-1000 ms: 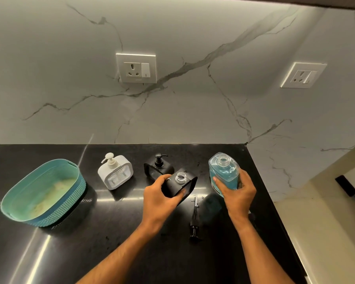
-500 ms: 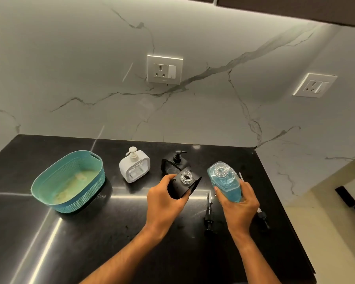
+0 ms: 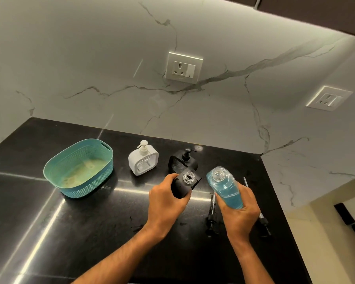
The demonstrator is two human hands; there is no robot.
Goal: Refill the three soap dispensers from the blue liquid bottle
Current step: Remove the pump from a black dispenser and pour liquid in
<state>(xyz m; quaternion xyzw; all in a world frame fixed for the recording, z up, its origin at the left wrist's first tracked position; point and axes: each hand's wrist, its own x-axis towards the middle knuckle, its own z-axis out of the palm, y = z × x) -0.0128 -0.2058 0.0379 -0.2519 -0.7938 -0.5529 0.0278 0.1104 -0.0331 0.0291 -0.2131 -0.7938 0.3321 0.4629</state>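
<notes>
The left hand [image 3: 166, 206] holds a black soap bottle [image 3: 185, 184] just above the black counter [image 3: 90, 222]. Its fingers curl around the bottle's side, and the thumb presses the near side. This bottle has no pump on it, and its clear round mouth is open at the top. The right hand [image 3: 239, 214] holds the blue bottle [image 3: 225, 187], with the fingers wrapped around its lower part. The blue bottle has no cap and leans toward the black soap bottle, but the two mouths are still apart. Blue liquid fills its lower part. Two loose pumps [image 3: 211, 214] lie on the counter near the right hand. Behind, a white soap bottle [image 3: 143, 158] and another black one [image 3: 183, 159] stand with pumps on. A teal basket [image 3: 78, 169] sits to the left.
</notes>
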